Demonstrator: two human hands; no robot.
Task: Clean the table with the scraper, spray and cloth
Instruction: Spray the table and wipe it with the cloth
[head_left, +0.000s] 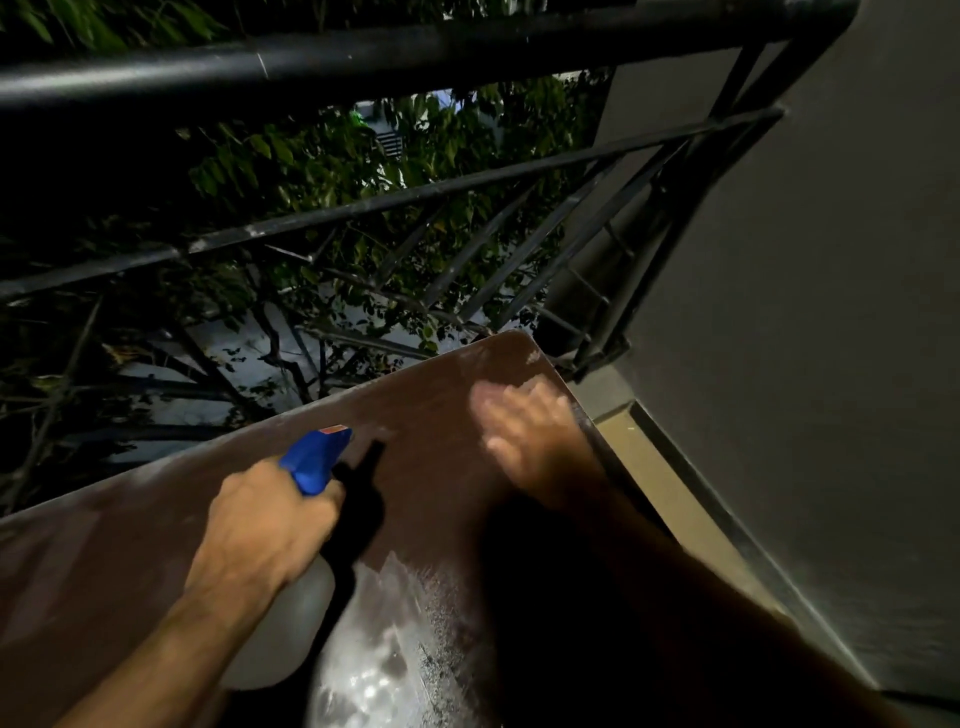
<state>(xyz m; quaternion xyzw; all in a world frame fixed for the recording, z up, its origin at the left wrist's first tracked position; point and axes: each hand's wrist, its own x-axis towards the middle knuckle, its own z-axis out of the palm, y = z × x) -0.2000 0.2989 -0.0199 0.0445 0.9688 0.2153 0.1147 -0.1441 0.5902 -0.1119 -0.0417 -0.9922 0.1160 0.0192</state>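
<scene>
A brown table (431, 431) fills the lower half of the view, dusty and streaked, with a wet glare patch near its front. My left hand (270, 519) grips a spray bottle (291, 618) with a translucent white body and a blue trigger head (314, 460) pointing toward the table's far edge. My right hand (524, 431) is blurred with motion, fingers spread, flat over the table near its far right corner. I cannot tell whether anything lies under it. No scraper or cloth is visible.
A black metal railing (363, 57) runs close behind the table's far edge, with dark tree foliage beyond. A grey wall (831, 312) stands to the right, leaving a narrow strip of floor (670, 499) between it and the table.
</scene>
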